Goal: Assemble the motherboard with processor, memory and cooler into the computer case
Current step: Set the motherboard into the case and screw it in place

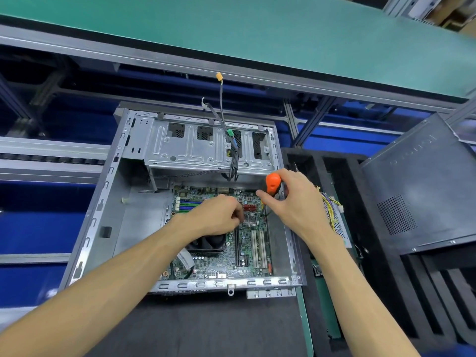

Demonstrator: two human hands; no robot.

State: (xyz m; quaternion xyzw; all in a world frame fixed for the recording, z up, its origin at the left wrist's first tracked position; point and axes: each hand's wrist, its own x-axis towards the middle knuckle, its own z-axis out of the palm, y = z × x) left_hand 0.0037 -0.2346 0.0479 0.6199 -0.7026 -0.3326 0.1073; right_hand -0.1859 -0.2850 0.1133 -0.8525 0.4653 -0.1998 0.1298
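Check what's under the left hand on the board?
The left hand is closed over the motherboard, beside the finned heatsink. The black cooler fan shows under the wrist. Whatever the fingers pinch is hidden.

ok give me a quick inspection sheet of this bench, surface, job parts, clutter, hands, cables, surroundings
surface: dark mat under the open computer case.
job's things: motherboard lies flat inside the case; black cooler fan on it, partly hidden by the left forearm.
clutter: nothing seen.
grippers: right hand grips an orange-handled screwdriver, tip down at the board; left hand is closed over the board, contents hidden.
cables: front-panel leads stick up from the drive cage; yellow wire bundle right of the case.
surroundings: black foam tray, side panel, green conveyor behind.
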